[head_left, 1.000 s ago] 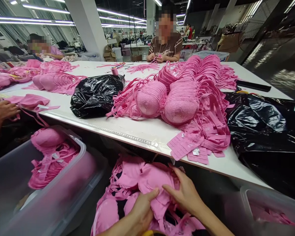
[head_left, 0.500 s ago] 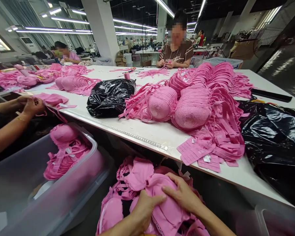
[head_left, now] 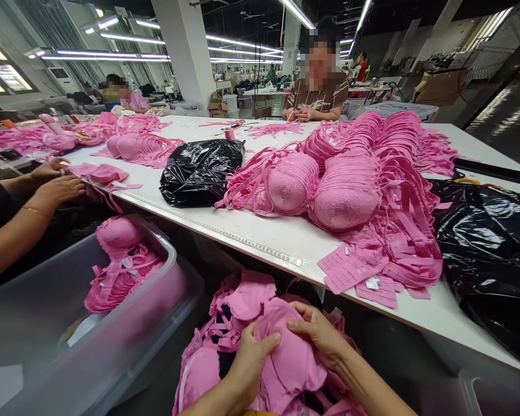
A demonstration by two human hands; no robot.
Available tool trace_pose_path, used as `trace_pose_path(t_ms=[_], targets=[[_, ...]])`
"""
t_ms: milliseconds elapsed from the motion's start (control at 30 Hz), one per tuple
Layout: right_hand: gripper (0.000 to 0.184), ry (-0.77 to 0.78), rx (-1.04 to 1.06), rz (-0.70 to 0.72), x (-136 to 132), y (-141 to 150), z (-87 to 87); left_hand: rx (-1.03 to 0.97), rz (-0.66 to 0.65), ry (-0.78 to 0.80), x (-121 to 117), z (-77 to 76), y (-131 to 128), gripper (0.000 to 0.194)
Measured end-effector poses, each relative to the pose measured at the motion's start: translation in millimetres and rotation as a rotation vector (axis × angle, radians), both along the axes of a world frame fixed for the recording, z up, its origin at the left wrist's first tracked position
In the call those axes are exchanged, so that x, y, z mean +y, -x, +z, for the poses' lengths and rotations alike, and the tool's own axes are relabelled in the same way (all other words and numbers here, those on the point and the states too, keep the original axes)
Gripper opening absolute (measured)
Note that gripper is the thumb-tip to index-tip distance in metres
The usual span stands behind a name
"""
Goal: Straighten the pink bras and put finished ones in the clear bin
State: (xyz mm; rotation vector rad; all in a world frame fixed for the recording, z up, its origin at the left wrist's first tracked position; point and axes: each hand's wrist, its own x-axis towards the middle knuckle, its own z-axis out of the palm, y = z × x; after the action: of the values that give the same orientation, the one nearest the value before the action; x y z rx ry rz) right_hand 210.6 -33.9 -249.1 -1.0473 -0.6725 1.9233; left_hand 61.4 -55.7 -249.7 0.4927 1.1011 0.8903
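Below the table's near edge, a heap of pink bras (head_left: pixel 225 323) lies in my lap. My left hand (head_left: pixel 251 359) and my right hand (head_left: pixel 318 335) both grip one pink bra (head_left: pixel 286 358) on top of that heap, fingers curled over its cups. On the white table (head_left: pixel 268 234) just ahead stands a long stacked row of pink lace bras (head_left: pixel 346 173), with a fan of pink hang tags (head_left: pixel 351 271) at its near end.
A clear plastic bin (head_left: pixel 112 341) holding pink bras sits at my left. Black plastic bags lie on the table at centre (head_left: pixel 199 170) and right (head_left: pixel 489 242). A neighbour's hands (head_left: pixel 56 185) work at far left; another person (head_left: pixel 320 86) sits across the table.
My view has lifted and swung slightly left. Both hands have shifted their hold on the bra, drawing it up on the heap. The neighbour's hands moved on their pink piece.
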Motion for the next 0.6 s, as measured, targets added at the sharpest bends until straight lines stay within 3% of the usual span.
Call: trace_pose_path(t_ms=[100,300,400,500,600], targets=[[0.034,0.030,0.048,0.066,-0.8,-7.2,4.1,-0.011,-0.003,0.014,1.1,0.2,1.0,0.053],[0.037,0.003,0.141,0.031,-3.1,-9.5,2.7,-0.186,0.082,0.220,8.1,7.5,0.7,0.031],[0.030,-0.127,-0.073,0.088,-4.8,-6.1,4.9,-0.235,-0.011,0.173,6.0,9.4,2.6,0.034],[0.026,-0.302,-0.311,0.049,-6.8,-3.0,8.6,-0.146,-0.075,0.087,3.7,7.4,4.5,0.038],[0.030,-0.279,-0.280,-0.023,-9.1,-2.5,11.0,-0.038,-0.018,-0.010,6.7,5.3,6.0,0.040]])
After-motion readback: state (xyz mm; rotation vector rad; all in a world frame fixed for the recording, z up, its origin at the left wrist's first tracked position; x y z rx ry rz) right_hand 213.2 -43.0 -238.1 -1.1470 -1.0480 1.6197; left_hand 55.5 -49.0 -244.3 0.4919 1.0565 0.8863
